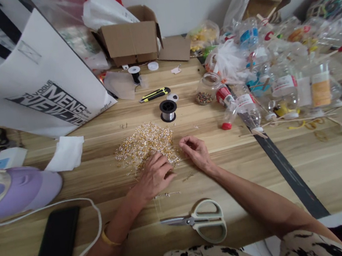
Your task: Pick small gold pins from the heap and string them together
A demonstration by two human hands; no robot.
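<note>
A loose pile of small gold and clear beads or findings (147,142) lies on the wooden table. My left hand (156,173) rests palm down on the pile's near edge, fingers bent into it and thumb apart; its fingertips are partly hidden. Just right of the pile, my right hand (196,152) has thumb and forefinger pinched together; anything between them is too small to make out. A short beaded chain (169,194) lies below my left hand. Nearer my body are scissors (199,219) with pale handles, blades pointing left.
Behind the pile stand a wire spool (168,110) and a yellow-black utility knife (155,94). Plastic bottles (282,82) crowd the right, beside a bead jar (205,91). Left are a white bag (57,89), a purple device (20,189), a white cable (97,223) and a black phone-like slab (56,250).
</note>
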